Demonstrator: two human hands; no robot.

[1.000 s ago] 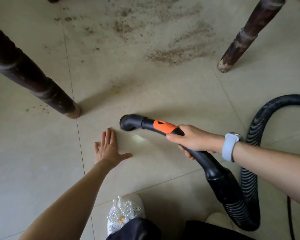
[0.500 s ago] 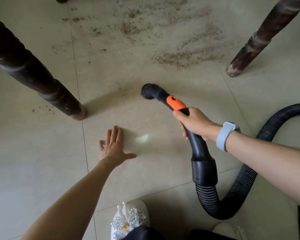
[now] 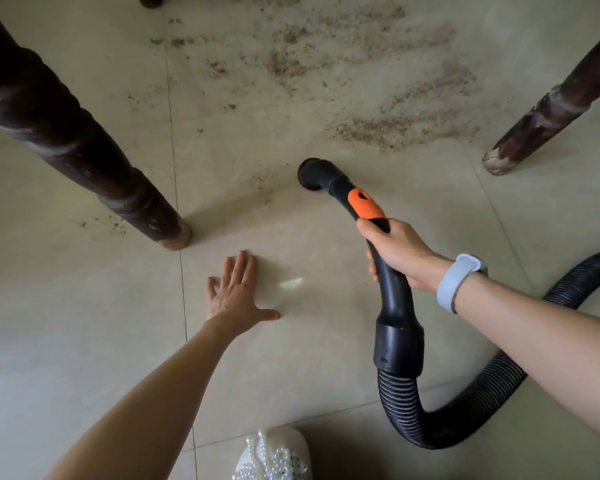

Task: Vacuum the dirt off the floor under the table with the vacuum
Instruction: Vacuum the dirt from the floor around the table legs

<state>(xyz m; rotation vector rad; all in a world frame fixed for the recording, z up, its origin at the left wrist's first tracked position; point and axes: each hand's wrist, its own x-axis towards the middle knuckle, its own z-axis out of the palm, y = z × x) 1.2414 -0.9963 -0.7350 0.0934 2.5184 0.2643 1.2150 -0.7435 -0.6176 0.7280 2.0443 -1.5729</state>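
Your right hand [image 3: 394, 252] is wrapped around the black vacuum wand [image 3: 392, 292] just below its orange slider [image 3: 366, 204], and your left hand [image 3: 238, 292] lies flat on the floor tile [image 3: 84, 341] with fingers spread, bracing you and holding nothing. The two hands are well apart. The nozzle mouth [image 3: 310, 174] faces down at the tile, at or just off its surface, beside a small scatter of crumbs [image 3: 265, 188] to its left. The main dirt band [image 3: 395, 128] lies just beyond the nozzle, toward the right table leg [image 3: 548, 112], with thinner streaks farther back. Keep the mouth flat and close to the tile so suction is not lost at a tilted edge, and take the near crumbs first, since they are closest. Then work the heavy band in slow, overlapping passes, pulling toward yourself instead of shoving forward, which would likely push loose grit ahead of the rim. Keep the ribbed hose [image 3: 482, 403] trailing behind your right arm so its loop does not drag through dirt you have not yet reached. Do not forget the specks at the foot of the left table leg [image 3: 94, 161]; angle the nozzle in from the side there, because the leg blocks a straight approach. Shift your bracing hand forward only onto floor you have cleaned.
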